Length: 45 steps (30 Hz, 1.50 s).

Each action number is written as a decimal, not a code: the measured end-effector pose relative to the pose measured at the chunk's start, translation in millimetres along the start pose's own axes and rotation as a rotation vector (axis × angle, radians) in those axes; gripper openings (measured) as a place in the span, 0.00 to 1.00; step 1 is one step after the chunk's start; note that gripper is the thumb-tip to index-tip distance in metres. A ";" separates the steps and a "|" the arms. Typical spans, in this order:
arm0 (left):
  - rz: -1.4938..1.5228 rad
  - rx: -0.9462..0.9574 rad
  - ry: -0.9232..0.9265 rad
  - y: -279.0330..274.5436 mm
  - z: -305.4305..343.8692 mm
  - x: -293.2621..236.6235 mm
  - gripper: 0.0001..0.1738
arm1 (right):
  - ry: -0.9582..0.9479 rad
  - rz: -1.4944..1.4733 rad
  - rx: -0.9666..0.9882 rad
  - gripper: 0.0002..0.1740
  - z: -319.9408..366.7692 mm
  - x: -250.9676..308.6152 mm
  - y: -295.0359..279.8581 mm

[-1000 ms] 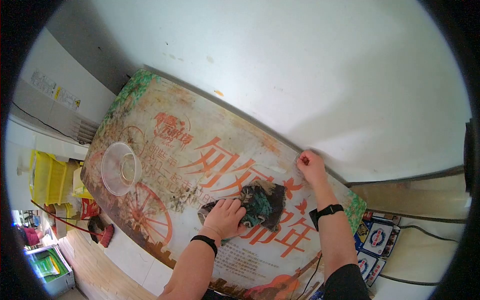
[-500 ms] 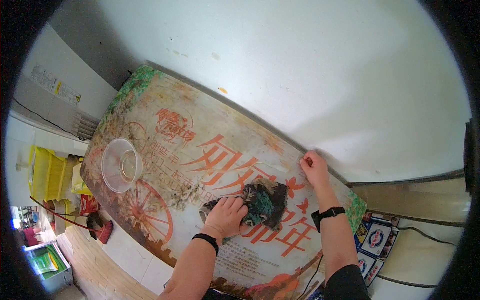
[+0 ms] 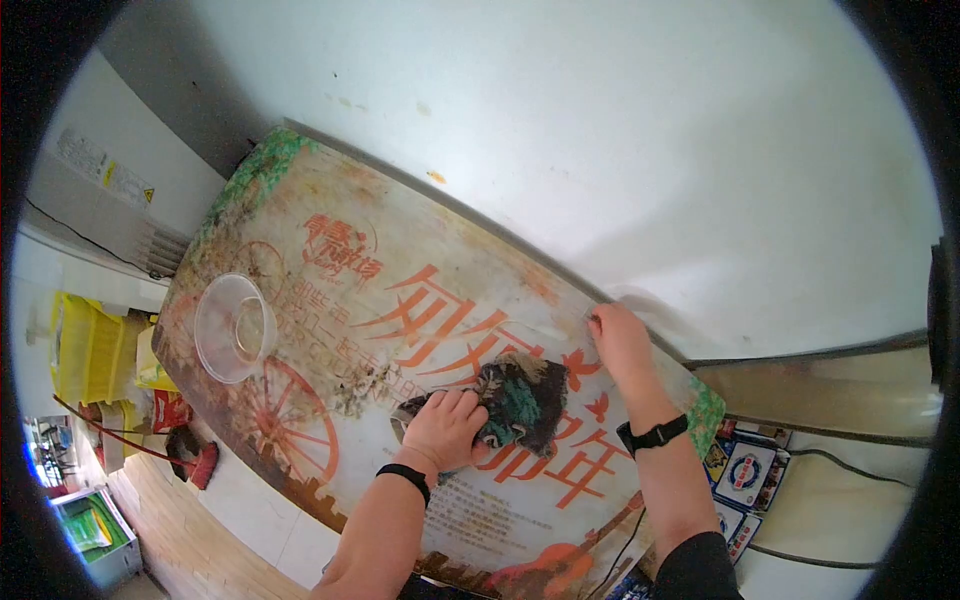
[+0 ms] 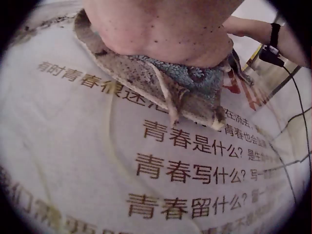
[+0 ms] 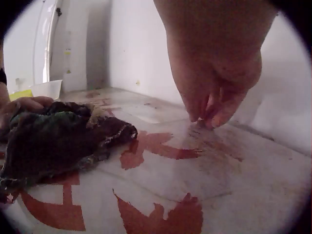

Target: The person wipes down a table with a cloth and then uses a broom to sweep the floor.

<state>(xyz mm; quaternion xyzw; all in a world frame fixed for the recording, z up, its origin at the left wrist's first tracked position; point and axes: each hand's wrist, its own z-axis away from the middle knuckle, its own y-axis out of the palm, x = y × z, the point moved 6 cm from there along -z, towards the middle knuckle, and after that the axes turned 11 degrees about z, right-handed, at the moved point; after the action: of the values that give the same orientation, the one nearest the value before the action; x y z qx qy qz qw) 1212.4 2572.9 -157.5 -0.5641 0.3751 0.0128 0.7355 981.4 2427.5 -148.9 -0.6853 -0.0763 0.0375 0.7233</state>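
My left hand (image 3: 447,430) grips one end of a dark, patterned cloth rag (image 3: 527,400) lying on the printed tabletop (image 3: 420,262). In the left wrist view the rag's frayed, light edge (image 4: 146,95) shows below the hand, over rows of brown printed characters. Near the wall-side edge, my right hand (image 3: 622,342) points down with its fingers curled. The right wrist view shows its thumb and fingertips (image 5: 220,118) bunched close together right at the table surface, beside a reddish smear. I cannot tell whether something small is between them.
A clear plastic bowl (image 3: 215,318) stands on the table's left part, near dark dirt stains. A white wall (image 3: 600,150) runs along the far edge. Yellow crates (image 3: 88,345) and a red broom (image 3: 203,465) are on the left; blue-and-white boxes (image 3: 745,475) lie at right.
The right hand has turned so more of its back shows, with its fingertips slightly further left. The left hand stays on the rag. The head view has shifted a little.
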 end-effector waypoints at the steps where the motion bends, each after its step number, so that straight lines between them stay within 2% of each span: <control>1: -0.001 -0.003 0.004 0.3 0.2 0.2 0.21 | -0.007 0.068 0.066 0.10 -0.6 2.8 2.2; 7: -0.025 0.007 0.006 0.8 -0.1 0.4 0.21 | 0.060 0.069 0.061 0.09 -9.6 -2.8 12.8; 11: -0.021 0.000 0.015 1.8 0.0 0.4 0.21 | 0.033 0.122 0.065 0.09 -16.2 -4.7 17.0; 13: -0.015 -0.003 0.014 3.3 0.3 1.1 0.21 | 0.057 0.129 0.158 0.08 -17.7 -1.3 15.1; 20: -0.012 0.007 0.013 0.5 -0.1 -0.1 0.22 | 0.020 0.140 0.100 0.07 -17.4 0.5 21.1; 23: -0.005 0.039 -0.009 1.5 -0.8 0.7 0.22 | 0.063 0.144 0.082 0.07 -16.6 -6.5 28.7; 29: -0.015 0.031 -0.015 8.2 4.8 1.0 0.22 | 0.104 0.045 -0.019 0.07 1.3 -9.9 23.7; 31: -0.011 0.029 -0.016 6.2 4.6 0.8 0.22 | 0.083 -0.139 -0.225 0.08 10.2 -13.6 13.2; 35: -0.007 0.034 -0.015 6.8 4.7 0.6 0.22 | 0.180 -0.183 -0.158 0.09 17.5 -19.3 13.1; 39: -0.016 0.062 -0.025 4.8 -0.8 1.6 0.22 | 0.172 -0.116 -0.117 0.10 12.9 -11.6 11.7; 45: -0.034 -0.053 0.036 3.5 0.1 0.0 0.23 | 0.107 0.017 -0.100 0.08 6.2 -13.5 27.1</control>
<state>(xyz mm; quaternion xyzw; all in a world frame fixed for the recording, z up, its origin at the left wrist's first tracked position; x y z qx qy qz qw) 1210.9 2574.3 -160.3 -0.5898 0.3783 0.0002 0.7134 968.4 2433.1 -176.4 -0.7223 -0.0337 0.0032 0.6907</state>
